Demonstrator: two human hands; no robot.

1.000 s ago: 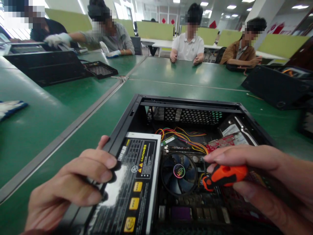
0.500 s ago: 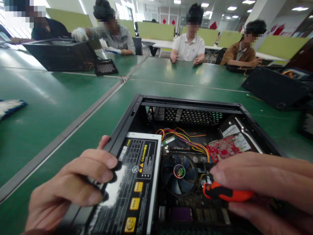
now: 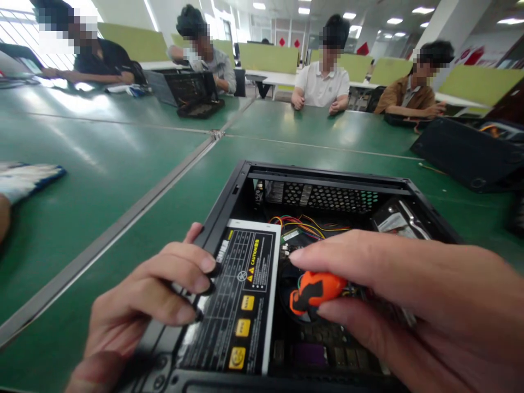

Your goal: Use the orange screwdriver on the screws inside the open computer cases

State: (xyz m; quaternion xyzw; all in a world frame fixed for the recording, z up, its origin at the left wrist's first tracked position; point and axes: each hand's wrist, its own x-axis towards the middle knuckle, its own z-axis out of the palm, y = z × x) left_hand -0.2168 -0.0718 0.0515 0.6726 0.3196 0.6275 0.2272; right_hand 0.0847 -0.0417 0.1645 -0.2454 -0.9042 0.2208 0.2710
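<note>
An open black computer case (image 3: pixel 327 177) lies on the green table in front of me. Inside it sit a power supply (image 3: pixel 241 295) with yellow warning labels, coloured wires (image 3: pixel 311 224) and a perforated drive cage (image 3: pixel 327 196). My left hand (image 3: pixel 151 305) grips the case's left wall beside the power supply, fingers curled over the edge. My right hand (image 3: pixel 401 295) is closed round an orange and black screwdriver handle (image 3: pixel 315 289) above the middle of the case, hiding the fan and the red card below it.
Several people sit along the far side of the green tables (image 3: pixel 123 164); two at the back left handle another open case (image 3: pixel 184 90). A black case (image 3: pixel 466 153) lies at right. A white and blue glove (image 3: pixel 24 180) rests at left. A metal seam (image 3: pixel 102 240) runs between tables.
My right hand has moved left with the screwdriver and now covers the fan and red card. My view shifted slightly right. The people at back left moved their case further away.
</note>
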